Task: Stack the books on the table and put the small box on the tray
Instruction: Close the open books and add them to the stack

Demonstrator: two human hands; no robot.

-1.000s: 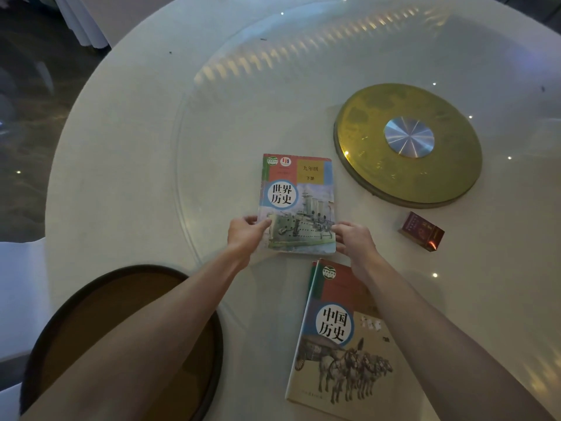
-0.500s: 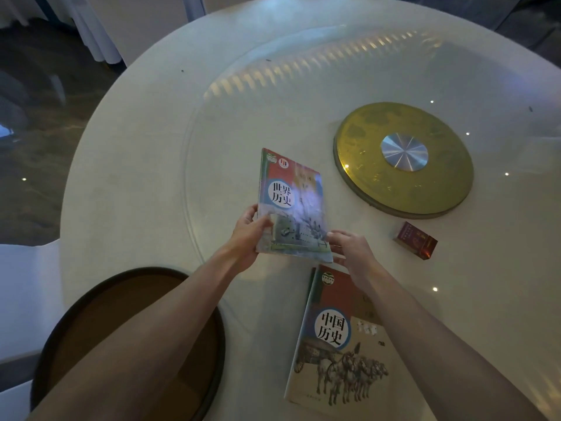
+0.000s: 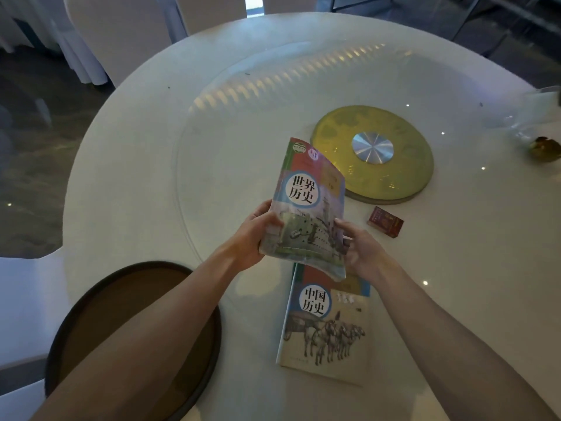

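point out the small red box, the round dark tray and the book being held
small red box (image 3: pixel 385 221), head view, top face
round dark brown tray (image 3: pixel 127 278), head view, far rim
held history book (image 3: pixel 306 205), head view, front cover

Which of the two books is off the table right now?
The ship-cover book, gripped by both hands, left and right. The horse-cover book lies flat on the table.

1. You face a round white table with a glass turntable.
2. Beyond it, white-covered chairs stand on a dark marble floor.
3. Ceiling lights glint off the glass.
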